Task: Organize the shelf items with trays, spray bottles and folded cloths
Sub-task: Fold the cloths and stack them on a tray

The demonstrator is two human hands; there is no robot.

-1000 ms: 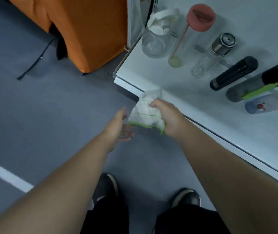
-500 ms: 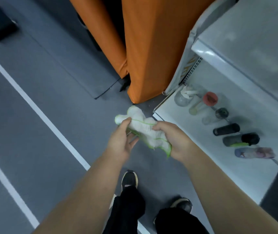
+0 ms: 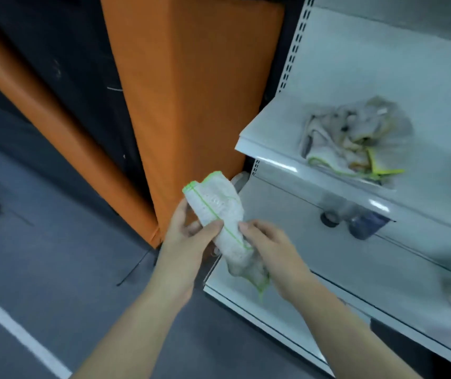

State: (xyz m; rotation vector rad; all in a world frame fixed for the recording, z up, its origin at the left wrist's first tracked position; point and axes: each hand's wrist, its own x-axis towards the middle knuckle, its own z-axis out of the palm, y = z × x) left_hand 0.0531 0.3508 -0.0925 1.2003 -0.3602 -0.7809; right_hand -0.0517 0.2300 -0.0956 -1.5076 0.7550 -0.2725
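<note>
The left hand (image 3: 188, 239) has joined the right hand (image 3: 270, 250) in pinching the green-edged cloth (image 3: 218, 212), held up before the shelf (image 3: 342, 258) just right of them, so folding seems begun.

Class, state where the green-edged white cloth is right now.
Head view, centre: the cloth is held between left hand and right hand, in front of the orange panel.
</note>
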